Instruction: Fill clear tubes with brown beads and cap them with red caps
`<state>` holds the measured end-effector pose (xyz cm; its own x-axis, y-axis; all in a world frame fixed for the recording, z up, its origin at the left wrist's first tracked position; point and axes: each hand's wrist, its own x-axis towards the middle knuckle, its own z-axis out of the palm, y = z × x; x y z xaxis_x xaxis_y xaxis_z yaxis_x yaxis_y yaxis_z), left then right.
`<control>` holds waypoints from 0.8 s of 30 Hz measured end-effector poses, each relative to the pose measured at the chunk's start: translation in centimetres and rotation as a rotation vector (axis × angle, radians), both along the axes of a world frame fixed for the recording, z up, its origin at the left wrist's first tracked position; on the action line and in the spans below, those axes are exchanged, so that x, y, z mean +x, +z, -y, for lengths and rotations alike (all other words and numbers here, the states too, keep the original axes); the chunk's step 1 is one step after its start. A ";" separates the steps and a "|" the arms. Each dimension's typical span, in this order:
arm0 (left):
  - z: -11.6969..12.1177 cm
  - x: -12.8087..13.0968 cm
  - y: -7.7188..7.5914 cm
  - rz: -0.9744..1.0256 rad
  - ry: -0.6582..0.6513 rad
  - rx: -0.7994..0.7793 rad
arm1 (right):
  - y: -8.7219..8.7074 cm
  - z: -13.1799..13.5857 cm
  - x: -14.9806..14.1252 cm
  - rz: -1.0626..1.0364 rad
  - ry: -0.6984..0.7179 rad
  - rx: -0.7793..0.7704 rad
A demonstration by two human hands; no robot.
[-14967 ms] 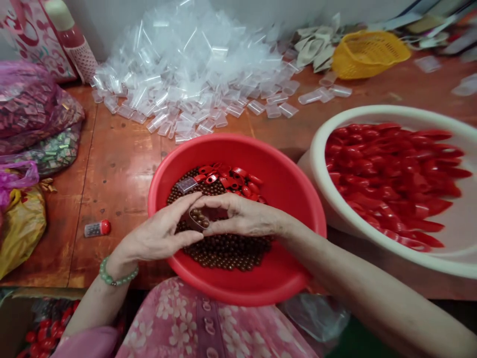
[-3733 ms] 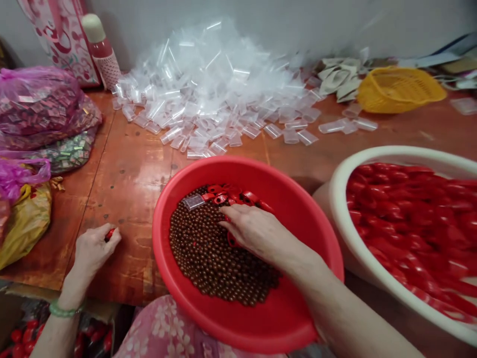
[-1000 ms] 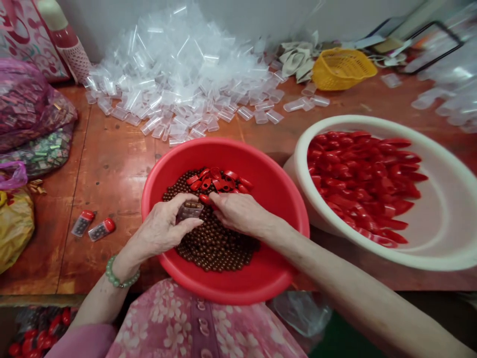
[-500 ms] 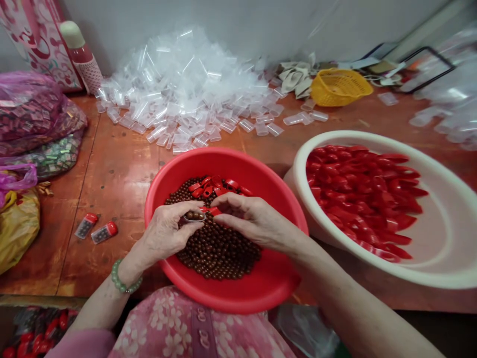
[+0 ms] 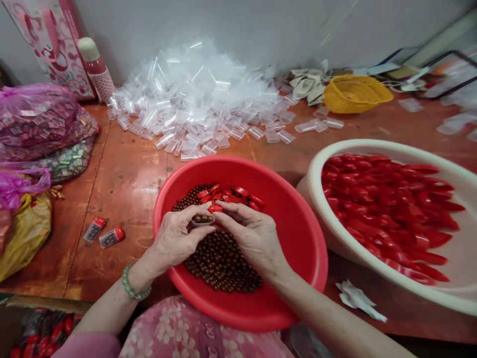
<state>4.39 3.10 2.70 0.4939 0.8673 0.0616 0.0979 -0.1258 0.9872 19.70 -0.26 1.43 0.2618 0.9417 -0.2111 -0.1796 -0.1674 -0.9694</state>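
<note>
My left hand (image 5: 177, 243) grips a short transparent plastic tube (image 5: 203, 220) holding a few brown beads. My right hand (image 5: 251, 238) faces it, with its fingertips pinching a small red plastic cap (image 5: 215, 209) just above the tube's end. Both hands hang over a red plastic basin, its rim (image 5: 238, 166) curving around them. Inside lie a heap of round brown beads (image 5: 223, 263) and several red caps (image 5: 227, 194) at the far side. Two capped, bead-filled tubes (image 5: 94, 229) lie on the wooden table (image 5: 126, 199) left of the basin.
A white basin, its rim (image 5: 320, 169), holds many red plastic pieces (image 5: 387, 209) on the right. A heap of transparent tubes (image 5: 194, 109) lies behind. Stuffed plastic bags (image 5: 37, 117) sit left, and a yellow basket (image 5: 356, 94) stands far right.
The red cap now sits closer to the tube's end, and my hands have drawn together. Compared with the oldest frame, a second capped tube lies on the table.
</note>
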 end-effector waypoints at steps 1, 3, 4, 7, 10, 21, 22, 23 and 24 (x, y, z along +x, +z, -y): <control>0.0 0.0 -0.1 0.014 0.017 -0.026 | -0.1 0.0 -0.3 -0.046 -0.007 -0.023; -0.1 0.1 -0.2 0.029 0.057 -0.067 | -0.2 0.0 -0.9 -0.133 -0.001 -0.041; -0.1 0.1 -0.3 0.032 0.075 -0.080 | -0.3 0.1 -1.2 -0.168 0.013 -0.033; -0.2 -0.1 -0.5 0.041 0.108 -0.124 | -0.3 0.2 -1.8 -0.222 0.095 -0.004; -0.3 -0.1 -0.5 0.071 0.128 -0.199 | -0.2 0.2 -1.6 -0.146 0.167 0.011; -0.7 -0.7 0.6 0.158 -0.005 -0.482 | 0.9 -0.7 2.1 -0.191 0.264 -0.004; -0.7 -0.7 0.6 0.147 -0.027 -0.509 | 0.9 -0.7 2.2 -0.238 0.246 -0.016; -0.6 -0.6 0.6 0.139 -0.046 -0.520 | 1.0 -0.8 2.3 -0.273 0.222 -0.025; -0.6 -0.5 0.6 0.129 -0.059 -0.515 | 1.0 -0.9 2.4 -0.296 0.195 -0.028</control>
<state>3.88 3.67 3.35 0.5595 0.7720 -0.3017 -0.0204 0.3767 0.9261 22.10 0.61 2.45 0.0010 0.9608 -0.2772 -0.4142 -0.2519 -0.8746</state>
